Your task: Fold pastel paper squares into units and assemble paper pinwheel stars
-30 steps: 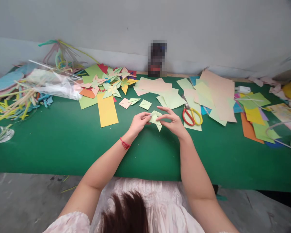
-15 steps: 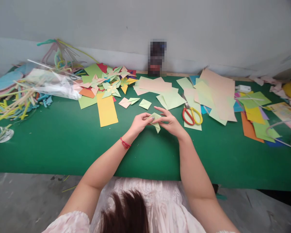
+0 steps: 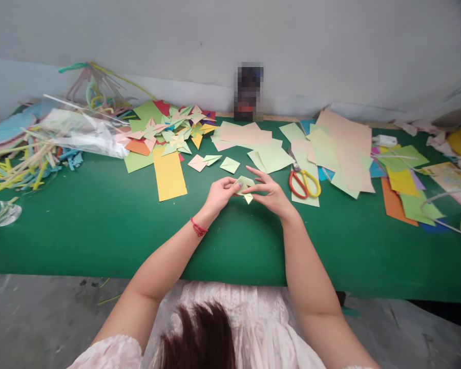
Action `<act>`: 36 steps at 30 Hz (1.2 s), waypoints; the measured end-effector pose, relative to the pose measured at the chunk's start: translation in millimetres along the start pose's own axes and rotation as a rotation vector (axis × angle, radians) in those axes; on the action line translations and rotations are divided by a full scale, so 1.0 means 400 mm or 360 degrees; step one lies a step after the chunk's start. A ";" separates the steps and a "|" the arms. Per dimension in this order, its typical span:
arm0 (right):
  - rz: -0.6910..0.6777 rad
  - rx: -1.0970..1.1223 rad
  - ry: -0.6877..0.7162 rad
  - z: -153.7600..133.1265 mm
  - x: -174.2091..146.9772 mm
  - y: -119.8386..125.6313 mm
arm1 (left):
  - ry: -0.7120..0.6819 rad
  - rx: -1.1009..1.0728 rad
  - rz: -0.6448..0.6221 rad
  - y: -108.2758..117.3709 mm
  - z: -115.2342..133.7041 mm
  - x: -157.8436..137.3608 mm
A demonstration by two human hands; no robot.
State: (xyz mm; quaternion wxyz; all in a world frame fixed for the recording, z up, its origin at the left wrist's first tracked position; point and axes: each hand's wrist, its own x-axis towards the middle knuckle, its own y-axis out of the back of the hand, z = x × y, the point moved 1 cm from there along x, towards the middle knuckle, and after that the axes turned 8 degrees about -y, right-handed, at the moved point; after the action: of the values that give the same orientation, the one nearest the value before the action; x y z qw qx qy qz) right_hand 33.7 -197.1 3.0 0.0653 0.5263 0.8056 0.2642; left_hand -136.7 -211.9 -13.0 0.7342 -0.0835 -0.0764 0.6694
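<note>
Between both hands is a small piece of folded light green paper (image 3: 246, 181), with a pointed flap hanging below it. My left hand (image 3: 222, 193) pinches its left side, thumb on top. On the right side, the thumb and a finger of my right hand (image 3: 271, 193) grip the paper near the flap, while its upper fingers stretch out. Just beyond the hands lie a folded green square (image 3: 229, 164), a folded pink square (image 3: 198, 162) and a folded green piece (image 3: 212, 160).
Scissors (image 3: 304, 183) with red and yellow handles lie on paper to the right. A yellow sheet (image 3: 170, 174) is at the left, below a pile of folded paper pieces (image 3: 176, 130). Pipe cleaners (image 3: 26, 159) heap at far left. A blurred dark object (image 3: 249, 92) stands against the wall.
The flap at the bottom of the green paper has drawn up and looks shorter, and the paper is turned slightly. Both hands stay in nearly the same place.
</note>
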 end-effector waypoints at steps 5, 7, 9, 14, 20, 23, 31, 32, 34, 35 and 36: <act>0.0175 0.0045 -0.0018 0.005 0.005 -0.005 | 0.0041 -0.0039 0.0030 -0.015 0.001 -0.005; 0.0252 0.0070 -0.0031 0.003 0.006 -0.010 | 0.0054 -0.0072 0.0059 -0.018 0.002 -0.008; 0.0341 0.0105 -0.0058 -0.001 0.007 -0.019 | 0.0059 -0.0125 0.0085 -0.019 0.001 -0.010; 0.0511 0.0355 -0.0344 0.005 0.011 -0.057 | 0.0032 -0.0227 0.0131 -0.018 -0.012 -0.009; 0.0651 0.0446 -0.0459 0.012 0.014 -0.080 | 0.0039 -0.0296 0.0147 -0.019 -0.019 -0.007; 0.0690 0.0407 -0.0445 0.012 0.014 -0.077 | 0.0058 -0.0352 0.0106 -0.022 -0.019 -0.007; 0.0820 0.0250 -0.0378 0.017 0.014 -0.076 | 0.0093 -0.0408 0.0054 -0.025 -0.022 -0.006; 0.0825 0.0256 -0.0380 0.018 0.014 -0.077 | 0.0097 -0.0405 0.0056 -0.025 -0.021 -0.007; 0.0826 0.0261 -0.0384 0.019 0.014 -0.079 | 0.0099 -0.0391 0.0056 -0.025 -0.020 -0.007; 0.0829 0.0261 -0.0385 0.019 0.014 -0.079 | 0.0097 -0.0377 0.0054 -0.025 -0.020 -0.007; 0.0834 0.0257 -0.0384 0.018 0.014 -0.079 | 0.0091 -0.0363 0.0050 -0.025 -0.020 -0.006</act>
State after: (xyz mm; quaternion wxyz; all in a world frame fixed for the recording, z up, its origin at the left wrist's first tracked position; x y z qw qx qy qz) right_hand 8.5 -199.2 -17.8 0.0481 0.7473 0.6472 0.1425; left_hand -125.6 -215.5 -18.6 0.7113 -0.1866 -0.1297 0.6652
